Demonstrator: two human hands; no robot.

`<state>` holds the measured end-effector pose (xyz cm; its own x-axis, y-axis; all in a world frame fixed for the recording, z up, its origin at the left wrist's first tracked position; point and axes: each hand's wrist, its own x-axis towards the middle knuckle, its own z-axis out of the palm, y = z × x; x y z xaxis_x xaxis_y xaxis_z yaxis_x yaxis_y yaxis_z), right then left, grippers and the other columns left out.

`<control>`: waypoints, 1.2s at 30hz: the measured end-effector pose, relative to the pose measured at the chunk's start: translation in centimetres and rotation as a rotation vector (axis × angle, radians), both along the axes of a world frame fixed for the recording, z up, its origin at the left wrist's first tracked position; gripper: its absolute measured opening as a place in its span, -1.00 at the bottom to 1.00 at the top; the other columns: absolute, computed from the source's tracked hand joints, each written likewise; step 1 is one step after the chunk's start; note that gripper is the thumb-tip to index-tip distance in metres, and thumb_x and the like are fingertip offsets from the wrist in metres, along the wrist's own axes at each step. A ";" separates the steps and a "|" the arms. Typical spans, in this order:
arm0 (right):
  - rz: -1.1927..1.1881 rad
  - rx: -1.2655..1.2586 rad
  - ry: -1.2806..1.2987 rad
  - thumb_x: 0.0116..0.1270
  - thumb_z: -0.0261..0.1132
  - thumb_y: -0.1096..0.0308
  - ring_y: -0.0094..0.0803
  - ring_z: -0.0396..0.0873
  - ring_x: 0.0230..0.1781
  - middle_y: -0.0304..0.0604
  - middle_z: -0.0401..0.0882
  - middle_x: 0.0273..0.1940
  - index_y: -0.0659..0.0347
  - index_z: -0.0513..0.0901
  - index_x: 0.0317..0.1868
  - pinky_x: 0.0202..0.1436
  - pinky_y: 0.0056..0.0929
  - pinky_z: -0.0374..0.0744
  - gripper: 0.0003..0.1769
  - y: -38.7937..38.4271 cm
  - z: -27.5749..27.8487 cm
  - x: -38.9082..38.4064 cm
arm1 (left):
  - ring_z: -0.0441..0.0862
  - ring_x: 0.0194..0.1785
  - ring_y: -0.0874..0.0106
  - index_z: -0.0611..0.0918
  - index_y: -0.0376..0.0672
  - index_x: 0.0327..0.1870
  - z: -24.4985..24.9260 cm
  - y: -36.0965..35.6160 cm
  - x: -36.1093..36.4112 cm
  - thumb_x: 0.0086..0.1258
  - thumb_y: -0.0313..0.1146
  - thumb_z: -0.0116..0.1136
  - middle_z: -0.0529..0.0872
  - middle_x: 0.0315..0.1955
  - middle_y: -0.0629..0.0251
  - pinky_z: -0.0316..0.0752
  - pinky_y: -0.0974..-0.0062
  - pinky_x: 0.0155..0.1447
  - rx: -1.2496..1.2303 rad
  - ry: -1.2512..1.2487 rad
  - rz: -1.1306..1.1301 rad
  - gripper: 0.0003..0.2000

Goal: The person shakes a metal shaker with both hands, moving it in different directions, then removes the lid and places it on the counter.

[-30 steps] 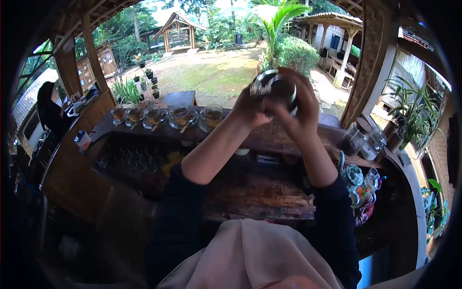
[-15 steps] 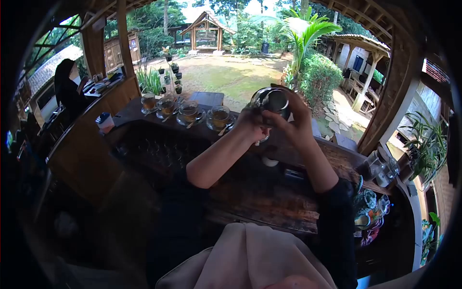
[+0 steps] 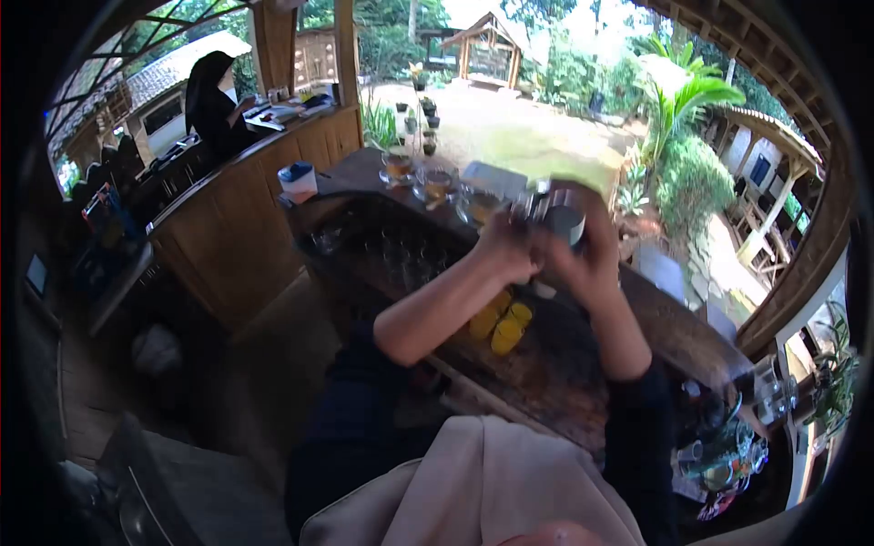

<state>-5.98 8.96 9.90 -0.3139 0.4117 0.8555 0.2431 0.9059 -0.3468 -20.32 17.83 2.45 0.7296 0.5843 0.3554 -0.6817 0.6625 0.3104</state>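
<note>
Both of my hands are raised together above the far side of the wooden counter, around a glass jar with a pale grey-green round end facing me. My right hand wraps its outer side, fingers curled over the top. On the other side my left hand is closed against the jar, blurred by motion; its fingertips are partly hidden. Just beyond my left hand stand glass cups of amber drink on saucers, including one cup and another. Several yellow cups sit on the counter below my hands.
A dark tray of clear glasses lies left of my forearms, near a blue-lidded container. Glass jars and other glassware stand at the right end. A person in dark clothing is at another counter.
My view has turned left, so the scene shifts right in the frame. The yellow cups have come into sight. Both hands still hold the jar, now slightly lower in view.
</note>
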 end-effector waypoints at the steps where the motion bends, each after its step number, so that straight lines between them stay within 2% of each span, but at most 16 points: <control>1: -0.026 0.338 -0.054 -0.02 0.40 0.31 -0.12 0.58 -0.11 -0.04 0.58 -0.09 0.14 0.62 -0.13 -0.09 -0.23 0.56 -0.63 -0.8 -0.4 -0.4 | 0.66 -0.17 0.40 0.51 -0.16 0.05 2.6 -3.6 -0.5 0.39 -0.16 -0.09 0.66 -0.26 0.14 0.60 0.35 -0.09 -0.044 0.138 0.130 -0.65; 4: 0.201 1.110 -0.264 0.05 0.27 0.39 -0.34 0.58 -0.06 -0.24 0.59 -0.16 0.05 0.62 -0.19 0.03 -0.19 0.55 -0.75 -7.4 -1.2 -1.8 | 0.61 -0.04 0.41 0.37 -0.15 0.22 4.2 -9.3 -2.1 0.34 -0.22 0.12 0.60 -0.07 0.13 0.55 0.37 0.02 0.410 0.363 0.567 -0.54; 5: 0.509 1.352 -0.190 0.05 0.26 0.40 -0.40 0.58 -0.08 -0.28 0.60 -0.16 0.00 0.62 -0.20 -0.01 -0.23 0.56 -0.76 -7.4 -1.1 -2.7 | 0.56 0.05 0.40 0.28 -0.17 0.28 4.0 -11.4 -1.1 0.27 -0.22 0.26 0.53 0.06 0.11 0.52 0.38 0.08 0.784 -0.256 0.622 -0.40; 8: 0.459 1.091 -0.119 0.08 0.27 0.35 -0.39 0.58 -0.06 -0.23 0.62 -0.14 0.02 0.62 -0.19 -0.04 -0.26 0.57 -0.77 -4.9 -2.0 -3.6 | 0.52 0.10 0.42 0.25 -0.12 0.32 -0.6 -7.7 -4.0 0.30 -0.11 0.22 0.51 0.10 0.12 0.47 0.37 0.14 0.665 0.102 0.754 -0.37; 10: 0.218 0.483 -0.351 0.09 0.30 0.27 -0.32 0.58 -0.03 -0.14 0.62 -0.10 0.07 0.63 -0.14 -0.01 -0.24 0.55 -0.72 -1.6 -0.3 -4.2 | 0.58 0.04 0.40 0.42 -0.11 0.21 -0.8 -3.5 -5.9 0.36 -0.02 0.03 0.62 -0.06 0.12 0.49 0.38 0.08 0.080 0.197 0.339 -0.51; 12: 0.204 -0.222 -0.029 -0.10 0.47 0.18 -0.06 0.56 -0.05 0.06 0.55 0.01 0.32 0.56 0.01 0.06 -0.25 0.50 -0.37 3.2 -2.2 -6.0 | 0.64 -0.09 0.38 0.51 -0.22 0.09 -3.2 -0.3 -5.9 0.39 -0.06 -0.06 0.66 -0.17 0.13 0.56 0.37 -0.03 -0.354 0.314 0.531 -0.56; 13: 0.197 -0.227 -0.025 -0.10 0.47 0.18 -0.06 0.56 -0.05 0.06 0.55 0.01 0.32 0.56 0.01 0.06 -0.25 0.50 -0.37 2.6 -2.4 -5.9 | 0.66 -0.17 0.43 0.53 -0.22 0.06 -5.9 1.3 -6.9 0.41 -0.09 -0.12 0.67 -0.17 0.14 0.58 0.33 -0.06 -0.094 -0.034 0.202 -0.59; 17: 0.106 0.436 -0.320 0.14 0.25 0.34 -0.27 0.61 -0.08 -0.19 0.62 -0.10 0.14 0.63 -0.12 0.03 -0.25 0.51 -0.73 -6.1 -2.0 -5.1 | 0.65 -0.09 0.42 0.51 -0.10 0.11 3.8 -9.8 -6.1 0.41 -0.05 -0.05 0.65 -0.12 0.09 0.56 0.32 0.01 0.189 0.183 0.452 -0.61; 19: 0.412 1.326 0.005 0.13 0.21 0.40 -0.45 0.61 -0.09 -0.31 0.63 -0.18 0.00 0.64 -0.21 0.01 -0.29 0.51 -0.79 -7.5 -1.4 -6.9 | 0.63 -0.01 0.24 0.34 -0.01 0.28 2.9 -13.7 -3.9 0.32 -0.07 0.17 0.57 0.03 0.03 0.59 0.24 -0.02 0.475 -0.156 0.631 -0.46; 22: 0.338 1.008 0.052 0.10 0.24 0.38 -0.48 0.61 -0.10 -0.32 0.63 -0.19 -0.03 0.64 -0.22 -0.03 -0.28 0.52 -0.80 -7.2 -2.4 -5.8 | 0.59 0.05 0.20 0.20 0.09 0.38 0.1 -9.4 -4.7 0.27 -0.13 0.25 0.52 0.09 0.04 0.58 0.16 0.00 0.498 0.016 0.533 -0.33; 23: 0.307 0.164 -0.423 -0.01 0.34 0.33 -0.40 0.60 -0.24 -0.21 0.58 -0.25 0.02 0.65 -0.20 -0.16 -0.47 0.48 -0.72 -6.7 -1.8 -3.4 | 0.57 0.09 0.22 0.28 -0.02 0.34 -0.5 -6.7 -4.8 0.32 -0.14 0.19 0.56 0.04 0.05 0.53 0.15 0.10 0.419 0.007 0.436 -0.41; 25: 0.096 0.410 -0.061 -0.05 0.39 0.23 -0.12 0.61 -0.10 -0.02 0.61 -0.11 0.10 0.68 -0.28 -0.12 -0.26 0.56 -0.72 1.6 -4.8 -4.5 | 0.59 0.05 0.22 0.43 -0.23 0.18 -3.8 -2.6 -4.1 0.42 -0.15 0.00 0.59 0.00 0.08 0.54 0.18 0.11 -0.024 0.009 0.343 -0.57; 26: 0.068 -0.015 0.106 -0.06 0.41 0.26 -0.04 0.54 0.01 0.07 0.56 0.01 0.28 0.61 -0.14 0.09 -0.13 0.49 -0.56 2.3 -4.4 -5.4 | 0.61 0.02 0.21 0.46 -0.28 0.13 -4.6 -1.0 -3.2 0.44 -0.13 -0.06 0.59 0.00 0.07 0.55 0.21 0.10 -0.015 -0.100 0.428 -0.58; 32: 0.256 0.804 0.086 0.12 0.29 0.35 -0.32 0.58 0.03 -0.24 0.61 -0.07 -0.04 0.66 -0.14 0.17 -0.03 0.40 -0.75 -8.4 -3.3 -3.6 | 0.44 0.22 0.02 0.15 -0.07 0.43 0.8 -11.5 -2.2 0.41 -0.09 0.04 0.43 0.18 -0.07 0.57 0.12 0.09 -0.002 -0.276 -0.029 -0.37; 34: 0.437 1.253 -0.073 0.13 0.27 0.36 -0.38 0.58 0.02 -0.30 0.62 -0.07 -0.13 0.63 -0.14 0.17 -0.04 0.40 -0.74 -9.5 -1.5 -1.9 | 0.48 0.17 -0.04 0.15 0.15 0.43 2.0 -13.6 1.2 0.35 -0.04 0.11 0.40 0.20 -0.11 0.65 0.13 -0.07 0.658 -0.395 0.616 -0.35; 36: 0.365 1.078 0.039 0.12 0.27 0.36 -0.34 0.58 0.03 -0.30 0.62 -0.06 -0.11 0.63 -0.13 0.16 -0.06 0.40 -0.73 -7.5 -3.5 -0.9 | 0.52 0.11 -0.03 0.16 0.29 0.42 1.3 -13.7 0.9 0.35 -0.02 0.10 0.36 0.23 -0.10 0.69 0.19 -0.19 0.552 -0.004 0.683 -0.37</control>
